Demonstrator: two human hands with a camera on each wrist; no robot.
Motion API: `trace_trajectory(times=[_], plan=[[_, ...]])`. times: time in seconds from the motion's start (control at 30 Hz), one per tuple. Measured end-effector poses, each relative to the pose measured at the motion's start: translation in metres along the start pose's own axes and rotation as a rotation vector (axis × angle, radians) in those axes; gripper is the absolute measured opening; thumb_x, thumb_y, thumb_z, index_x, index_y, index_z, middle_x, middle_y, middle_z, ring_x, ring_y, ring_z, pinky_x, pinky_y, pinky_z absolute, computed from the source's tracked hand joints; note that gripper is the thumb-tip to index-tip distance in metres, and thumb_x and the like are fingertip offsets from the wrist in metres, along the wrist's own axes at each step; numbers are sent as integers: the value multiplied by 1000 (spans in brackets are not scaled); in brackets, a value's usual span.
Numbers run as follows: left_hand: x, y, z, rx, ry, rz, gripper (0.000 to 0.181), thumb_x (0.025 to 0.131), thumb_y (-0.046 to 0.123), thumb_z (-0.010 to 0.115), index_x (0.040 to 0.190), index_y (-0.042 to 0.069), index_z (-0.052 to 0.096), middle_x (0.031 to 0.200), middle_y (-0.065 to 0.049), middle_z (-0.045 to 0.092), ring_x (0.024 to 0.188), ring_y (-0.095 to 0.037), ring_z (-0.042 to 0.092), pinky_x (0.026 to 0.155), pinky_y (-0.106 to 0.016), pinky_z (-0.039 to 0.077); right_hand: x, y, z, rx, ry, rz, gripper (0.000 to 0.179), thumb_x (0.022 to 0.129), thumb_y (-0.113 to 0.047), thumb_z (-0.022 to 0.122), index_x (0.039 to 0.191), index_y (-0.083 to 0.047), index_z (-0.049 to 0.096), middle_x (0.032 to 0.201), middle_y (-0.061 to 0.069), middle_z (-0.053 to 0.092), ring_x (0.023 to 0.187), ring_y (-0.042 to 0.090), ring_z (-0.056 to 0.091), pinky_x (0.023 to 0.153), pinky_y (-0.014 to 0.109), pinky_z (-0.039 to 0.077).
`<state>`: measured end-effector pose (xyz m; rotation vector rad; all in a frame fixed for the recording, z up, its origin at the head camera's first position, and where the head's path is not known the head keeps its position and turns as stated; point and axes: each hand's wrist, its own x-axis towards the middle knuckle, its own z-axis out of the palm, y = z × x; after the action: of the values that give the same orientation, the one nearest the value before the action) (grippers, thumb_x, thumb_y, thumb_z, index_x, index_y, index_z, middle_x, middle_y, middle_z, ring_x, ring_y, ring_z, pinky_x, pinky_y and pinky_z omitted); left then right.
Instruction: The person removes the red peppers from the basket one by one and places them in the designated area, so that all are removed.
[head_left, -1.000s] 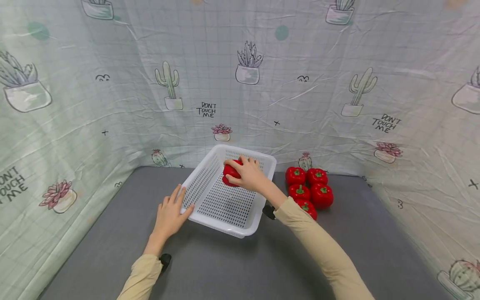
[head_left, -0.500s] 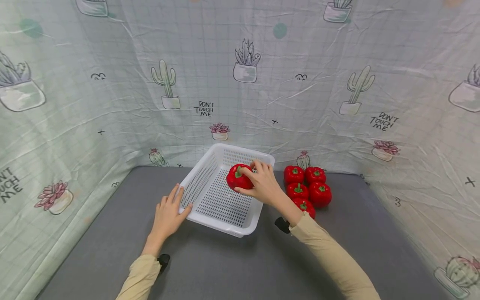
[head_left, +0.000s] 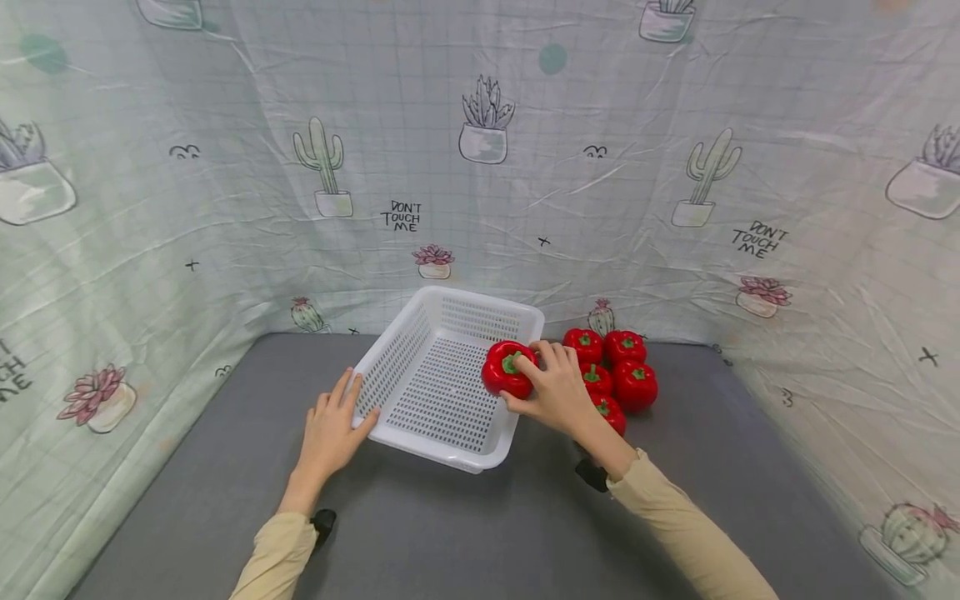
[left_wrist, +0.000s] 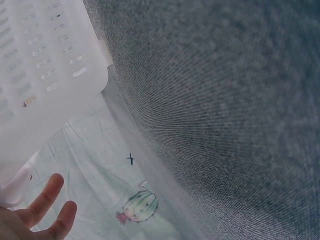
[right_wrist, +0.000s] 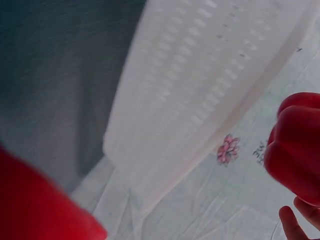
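A red bell pepper (head_left: 504, 367) with a green stem is gripped from its right side by my right hand (head_left: 558, 392). It is held over the right side of a white perforated plastic basket (head_left: 420, 450). In the right wrist view the held pepper (right_wrist: 297, 150) appears at the right, with fingertips (right_wrist: 290, 222) below it. My left hand (head_left: 327, 433) rests on the basket's near-left corner, fingers fairly straight and thumb on the rim. In the left wrist view, two extended fingers (left_wrist: 47, 197) show below the basket wall (left_wrist: 55, 100).
Several more red bell peppers (head_left: 634, 386) stand clustered on the grey table (head_left: 450, 542), right of the basket. A blurred red shape (right_wrist: 40, 205) fills the right wrist view's lower left. A cactus-print cloth (head_left: 480, 208) hangs behind and at both sides.
My right hand has carried the pepper from inside the basket up and right, to above its right side. The left hand stays at the basket corner. The head view has shifted slightly.
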<state>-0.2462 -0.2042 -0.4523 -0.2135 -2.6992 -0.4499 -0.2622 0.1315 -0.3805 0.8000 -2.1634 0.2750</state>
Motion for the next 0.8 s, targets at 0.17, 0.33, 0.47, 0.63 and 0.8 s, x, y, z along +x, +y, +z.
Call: trace_trajectory(times=[0.17,0.33,0.47,0.63,0.8], plan=[[1,0,-2,0,-2,-1,67,85,42,52,137,4,34,144,-17,28,107,-41,43,75,-54,36,-14,8,-9,-35,-8,8,39,60,-39,74,87,-16,56,98,14,57,88,27,50,78,45,38],[1,1,-3,-3,-6,-7,67,84,40,54,137,4,34,143,-17,28,107,-41,43,75,-54,36,-28,18,-18,-57,-12,13,40,58,-38,75,86,-15,56,99,16,57,90,29,50,79,47,38],[1,1,-2,-4,-4,-5,67,84,39,54,137,3,34,143,-17,29,107,-41,43,75,-54,36,-42,25,-26,-67,-11,20,40,59,-38,73,85,-14,55,99,17,56,89,31,50,77,49,38],[0,0,-1,-18,24,18,65,84,39,53,136,3,36,142,-18,30,106,-41,43,73,-54,35,-61,35,-34,-85,9,29,36,77,-49,54,84,-13,55,97,19,55,87,34,49,75,51,34],[0,0,-1,-23,41,29,65,84,39,54,135,3,37,142,-18,31,105,-41,44,72,-54,36,-79,45,-43,-105,35,55,52,84,-59,32,83,-12,54,93,19,54,84,35,48,73,53,32]])
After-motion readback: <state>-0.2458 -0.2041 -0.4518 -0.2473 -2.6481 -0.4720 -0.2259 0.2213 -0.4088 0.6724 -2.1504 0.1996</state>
